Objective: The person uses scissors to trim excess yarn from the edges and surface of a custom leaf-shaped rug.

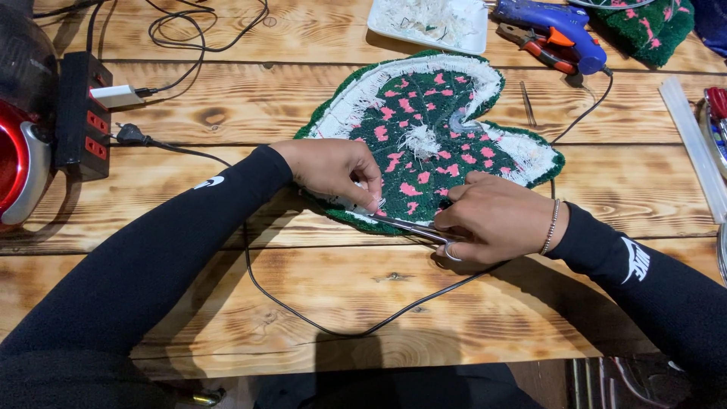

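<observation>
A heart-shaped tufted rug piece (443,113), dark green with pink spots and a white frayed border, lies face down on the wooden table (303,288). My left hand (337,170) pinches the white backing at its near edge. My right hand (496,220) grips a pair of metal scissors (413,227), whose blades point left and meet the rug's edge just under my left fingers. A small heap of white trimmings (419,140) rests in the middle of the rug.
A white tray of fabric scraps (432,23) and a blue glue gun (553,23) sit at the back, with red-handled pliers beside them. A black power strip (79,113) and a red appliance (19,167) stand at left. A black cable (318,322) loops across the table's front.
</observation>
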